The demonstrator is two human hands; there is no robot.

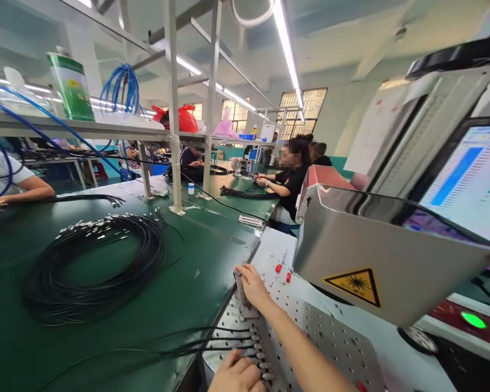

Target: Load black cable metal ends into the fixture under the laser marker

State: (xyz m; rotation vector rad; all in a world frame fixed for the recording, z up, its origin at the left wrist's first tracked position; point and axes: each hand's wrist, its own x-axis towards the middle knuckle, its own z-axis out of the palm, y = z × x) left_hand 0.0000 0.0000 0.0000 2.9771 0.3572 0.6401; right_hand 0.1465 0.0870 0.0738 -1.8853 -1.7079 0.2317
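At the bottom edge the left hand (237, 375) lies knuckles-up on the near end of a metal fixture (253, 326), a narrow rail holding a row of small silver connectors (262, 356); its fingers are curled down over the connectors, though whether they actually pinch one cannot be told. Thin black cables (196, 343) run leftward from that row across the green bench (196, 272). The right hand (251, 283) reaches farther along, pressing flat on the far end of the same fixture with its fingers spread and released, gripping nothing. The fixture sits on a white perforated plate (330, 337), under the overhang of a grey machine housing (375, 256) that bears a yellow laser warning label (354, 284). Two red-capped pens (283, 267) lie on the plate just beyond the right hand. To the right, a lit green button (472, 320) glows below a monitor (469, 179) showing a blue bar. On the left of the bench lies a large coil of black cables (93, 267), its silver tipped ends fanned at the top. Farther back a white shelf frame (173, 109) carries a green can (71, 87), blue cable loops (122, 87) and red bags (179, 117). Beyond, a seated person in black (289, 179) works at the bench, and another person's arm (24, 188) rests at the far left.
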